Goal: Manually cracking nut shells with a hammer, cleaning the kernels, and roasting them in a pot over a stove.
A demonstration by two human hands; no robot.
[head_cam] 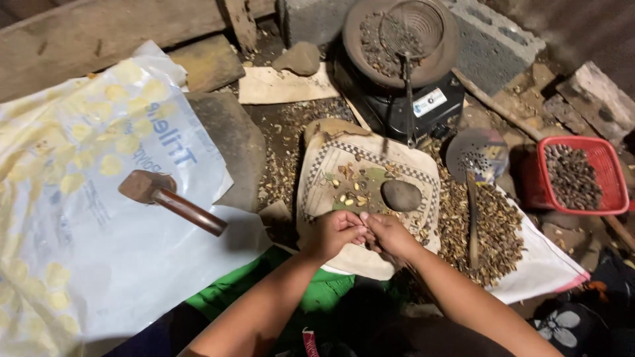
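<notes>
Meeting over the near edge of a checkered cloth point(397, 173), the left hand point(336, 233) and right hand point(390, 233) pinch together on something too small to identify, with a round stone point(401, 195) at one o'clock, pale kernels point(350, 196) at twelve, and a wooden mallet point(169, 198) at nine.

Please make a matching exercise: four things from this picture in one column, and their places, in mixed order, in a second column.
1. round stone
2. wooden mallet
3. red basket
4. wire strainer

a. on the white plastic sack, left
b. far right, full of dark nuts
c. on the checkered cloth, above the hands
d. in the round pan, at the top

Pairs: 1-c, 2-a, 3-b, 4-d
</notes>
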